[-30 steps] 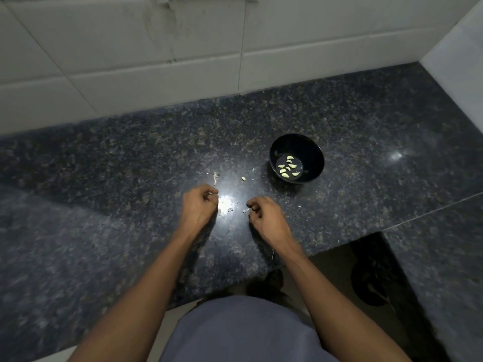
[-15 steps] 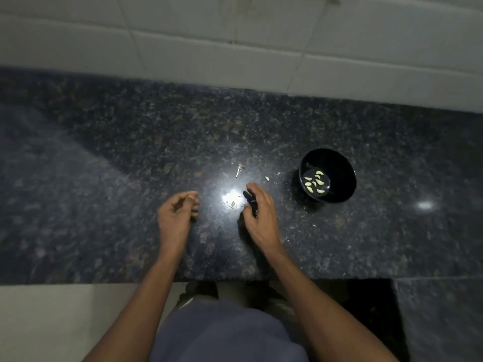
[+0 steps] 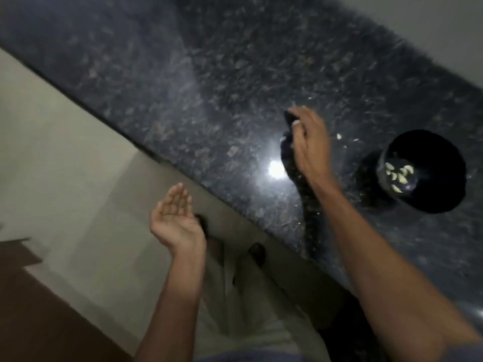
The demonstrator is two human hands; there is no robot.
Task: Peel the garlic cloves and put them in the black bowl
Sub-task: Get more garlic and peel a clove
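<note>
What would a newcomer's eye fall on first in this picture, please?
Probably the black bowl at the right of the dark granite counter, with pale peeled garlic cloves inside. Next, the left hand, held palm-up and empty off the counter's edge, and the right hand over the counter beside a bright light glare.

The countertop [image 3: 235, 87] fills the upper and right of the frame — black stone flecked all over with grey-brown speckles, with one bright white glare spot near the centre. At the right edge sits the black bowl [image 3: 441, 199], its inside dark and glossy, holding pale yellowish-white garlic cloves [image 3: 398, 175]. A few whitish scraps [image 3: 339, 136] lie on the dark stone just left of the bowl. The floor [image 3: 65, 165] at the left is plain pale beige — and in the lower left corner a reddish-brown surface [image 3: 34, 314] shows, unpatterned.
</note>
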